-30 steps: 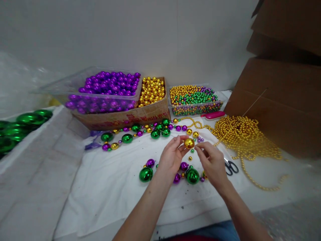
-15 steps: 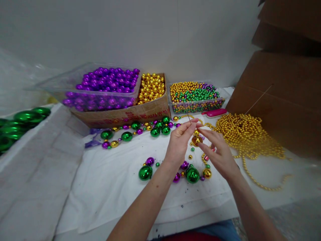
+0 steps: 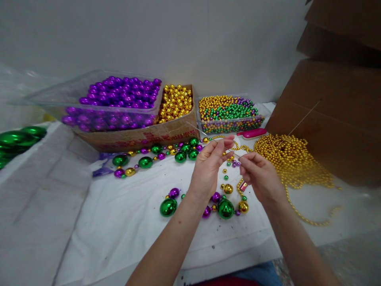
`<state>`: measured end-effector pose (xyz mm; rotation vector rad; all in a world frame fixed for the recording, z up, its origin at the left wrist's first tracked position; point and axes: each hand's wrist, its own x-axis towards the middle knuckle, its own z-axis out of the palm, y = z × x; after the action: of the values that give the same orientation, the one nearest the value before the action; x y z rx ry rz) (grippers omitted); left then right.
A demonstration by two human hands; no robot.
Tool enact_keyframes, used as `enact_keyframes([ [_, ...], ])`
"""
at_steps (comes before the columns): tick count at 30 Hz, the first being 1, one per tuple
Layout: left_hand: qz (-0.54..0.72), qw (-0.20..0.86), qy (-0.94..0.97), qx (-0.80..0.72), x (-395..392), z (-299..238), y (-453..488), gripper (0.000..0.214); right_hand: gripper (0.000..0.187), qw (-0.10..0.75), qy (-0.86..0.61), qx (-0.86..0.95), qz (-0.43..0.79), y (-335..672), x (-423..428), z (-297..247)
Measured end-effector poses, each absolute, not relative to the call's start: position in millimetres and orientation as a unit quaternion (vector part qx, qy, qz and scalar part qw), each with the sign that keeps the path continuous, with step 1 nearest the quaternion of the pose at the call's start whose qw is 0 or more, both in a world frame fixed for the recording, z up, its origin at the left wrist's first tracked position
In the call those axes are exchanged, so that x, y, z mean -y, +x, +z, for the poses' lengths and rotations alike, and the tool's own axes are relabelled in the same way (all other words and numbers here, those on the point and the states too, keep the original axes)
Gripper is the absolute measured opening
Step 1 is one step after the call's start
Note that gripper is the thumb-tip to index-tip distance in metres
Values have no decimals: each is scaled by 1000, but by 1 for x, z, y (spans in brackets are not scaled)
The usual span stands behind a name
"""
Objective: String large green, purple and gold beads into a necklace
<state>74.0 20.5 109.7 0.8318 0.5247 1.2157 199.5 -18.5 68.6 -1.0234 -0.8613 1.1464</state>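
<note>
Between both hands runs a thin wire-like strand (image 3: 196, 128), slanting from the upper left down to the right. My left hand (image 3: 206, 167) is closed on its middle in a pinch. My right hand (image 3: 260, 174) pinches the lower right end, its other fingers curled in. Below the hands on the white cloth (image 3: 133, 222) lie small loose beads, among them a gold ball (image 3: 228, 188) and a green bead (image 3: 226, 177). Nearer me, a row of larger beads includes a big green ball (image 3: 226, 208) and a gold ball (image 3: 243, 206); my left forearm hides part of it.
At the back stand a clear bin of purple balls (image 3: 119, 93), a cardboard box of gold balls (image 3: 177, 99) and a tray of small mixed beads (image 3: 229, 109). A pink-handled tool (image 3: 254, 133) lies beside gold bead strands (image 3: 281, 155). A bead garland (image 3: 145, 162) lies left.
The strand has swung from upright to a slant toward the left. My right hand's fingers have closed on its end. The gold ball behind that hand now lies lower on the cloth.
</note>
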Motion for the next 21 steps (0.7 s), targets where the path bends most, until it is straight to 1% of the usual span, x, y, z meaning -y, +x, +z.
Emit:
enact_keyframes([
  [3, 535, 735, 349, -229, -22, 108, 69, 12, 22, 664, -437, 370, 482, 206, 16, 82],
  [4, 525, 743, 344, -232, -22, 104, 67, 14, 22, 672, -434, 370, 471, 208, 16, 86],
  [8, 458, 739, 395, -298, -19, 70, 59, 34, 18, 698, -430, 380, 428, 210, 17, 100],
  [11, 393, 713, 474, -335, -12, 37, 55, 35, 15, 713, -426, 378, 408, 212, 22, 104],
  [15, 348, 664, 552, -366, -17, 5, 56, 31, 12, 747, -438, 341, 366, 220, 41, 103],
  [18, 329, 573, 625, -416, -39, -11, 64, 24, 15, 761, -477, 282, 339, 225, 62, 95],
  [21, 319, 484, 690, -434, -65, -22, 82, 20, 19, 765, -500, 248, 323, 227, 79, 82],
])
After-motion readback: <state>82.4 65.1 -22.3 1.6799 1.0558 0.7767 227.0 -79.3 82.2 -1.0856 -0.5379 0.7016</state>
